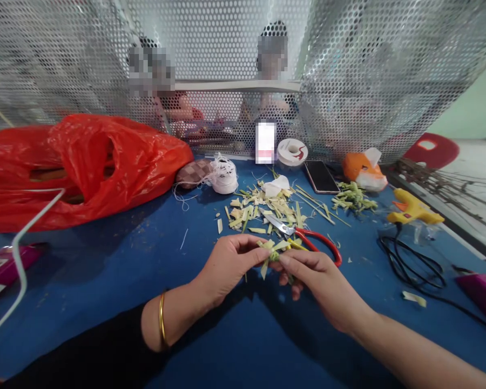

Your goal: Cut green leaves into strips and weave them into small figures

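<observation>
Between my two hands is a small woven piece of pale green leaf strips [274,256], with loose strip ends sticking out. My left hand [231,265], a gold bangle on its wrist, pinches one side with thumb and forefinger. From the other side, the thumb and fingers of my right hand [322,281] close on it. Just beyond the fingers lie red-handled scissors [318,236], their blades resting among cut leaf scraps [255,208]. A heap of similar small green leaf pieces [353,199] sits farther right.
A red plastic bag [146,146] fills the back left, near a white string spool [224,178]. At the back are a ribbon reel [292,152] and a phone [322,176]. A yellow glue gun [415,208] with a black cord lies right. People sit behind the perforated screen [214,38].
</observation>
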Motion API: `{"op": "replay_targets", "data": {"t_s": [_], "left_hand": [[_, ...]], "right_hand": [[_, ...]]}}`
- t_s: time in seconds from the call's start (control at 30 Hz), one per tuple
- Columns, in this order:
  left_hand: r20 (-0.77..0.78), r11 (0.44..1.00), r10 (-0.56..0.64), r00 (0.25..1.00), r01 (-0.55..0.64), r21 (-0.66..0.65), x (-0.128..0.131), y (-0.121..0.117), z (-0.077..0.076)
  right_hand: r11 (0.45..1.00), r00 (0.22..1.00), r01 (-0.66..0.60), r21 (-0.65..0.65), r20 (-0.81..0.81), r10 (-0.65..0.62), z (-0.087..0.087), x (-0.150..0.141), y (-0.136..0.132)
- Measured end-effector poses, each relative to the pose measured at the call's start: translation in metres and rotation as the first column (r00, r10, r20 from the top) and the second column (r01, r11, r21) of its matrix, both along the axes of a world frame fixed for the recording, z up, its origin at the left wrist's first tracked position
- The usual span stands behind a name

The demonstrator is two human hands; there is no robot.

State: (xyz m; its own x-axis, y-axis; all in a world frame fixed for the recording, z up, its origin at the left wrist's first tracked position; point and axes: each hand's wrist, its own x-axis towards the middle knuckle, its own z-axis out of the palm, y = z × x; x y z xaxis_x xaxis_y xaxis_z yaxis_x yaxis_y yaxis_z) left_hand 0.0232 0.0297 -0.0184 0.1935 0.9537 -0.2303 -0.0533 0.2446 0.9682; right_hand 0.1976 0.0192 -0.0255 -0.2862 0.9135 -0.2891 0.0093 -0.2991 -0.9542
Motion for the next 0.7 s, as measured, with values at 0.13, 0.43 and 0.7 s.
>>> {"op": "replay_targets", "data": {"t_s": [0.13,0.43,0.7], "left_hand": [[-0.051,1.0,-0.019,0.999,0.02,0.012,-0.0003,-0.0013,-0.001],[0.049,0.997,-0.056,0.997,0.058,-0.055,0.001,-0.0006,0.0013],[0.079,0.993,0.051,0.996,-0.042,-0.113,-0.0013,0.0024,-0.0024]], "right_hand": [[1.0,0.999,-0.002,-0.021,0.047,0.003,-0.0019,-0.002,-0.0021],[0.998,0.998,0.064,-0.021,0.006,-0.064,-0.0005,-0.0056,-0.0034],[0.997,0.999,-0.025,-0.069,-0.043,0.022,-0.0041,-0.0053,-0.003]]}}
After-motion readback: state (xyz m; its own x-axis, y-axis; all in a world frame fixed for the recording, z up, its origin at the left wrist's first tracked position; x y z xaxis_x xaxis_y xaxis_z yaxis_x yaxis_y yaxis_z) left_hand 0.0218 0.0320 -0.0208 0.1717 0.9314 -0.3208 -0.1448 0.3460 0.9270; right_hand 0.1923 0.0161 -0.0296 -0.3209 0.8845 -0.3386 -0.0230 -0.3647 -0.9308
